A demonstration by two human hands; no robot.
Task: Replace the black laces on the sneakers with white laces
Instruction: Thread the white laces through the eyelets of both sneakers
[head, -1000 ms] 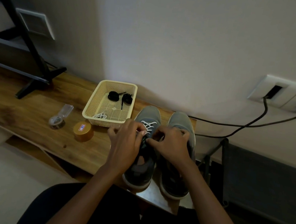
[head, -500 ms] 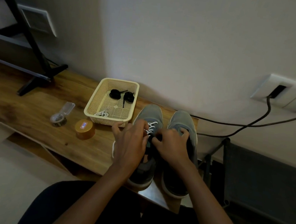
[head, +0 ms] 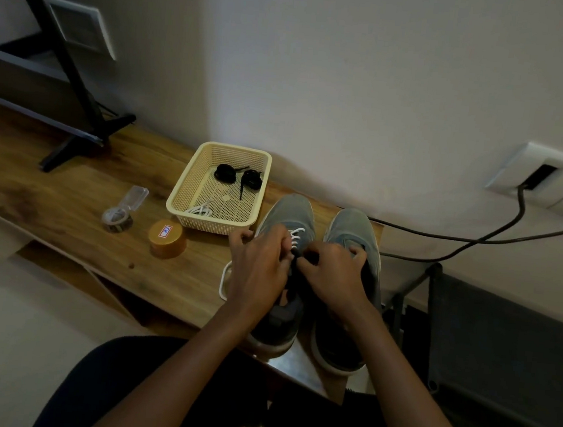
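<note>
Two grey sneakers stand side by side on the wooden bench, toes toward the wall. The left sneaker (head: pixel 290 214) has a white lace (head: pixel 295 237) threaded through its front eyelets. My left hand (head: pixel 257 273) pinches the lace at the shoe's left side, and a loop of the lace hangs beside it. My right hand (head: pixel 332 275) pinches the lace at the middle of the same shoe. The right sneaker (head: pixel 353 234) shows no lace. Two rolled black laces (head: pixel 239 176) lie in the cream basket (head: pixel 184 204), and a spare white lace (head: pixel 201 210) sits at its front.
A round orange container (head: pixel 166 238) and a small clear jar (head: pixel 118 218) stand on the bench (head: pixel 68 199) left of the basket. A black stand foot (head: pixel 84 139) rests at the far left. Black cables (head: pixel 477 239) run from wall sockets on the right. A dark chair (head: pixel 502 338) sits at the right.
Both hands stayed on the left sneaker's lace with small finger movements; the hands sit slightly lower along the shoe than a second ago. The view shifted a little.
</note>
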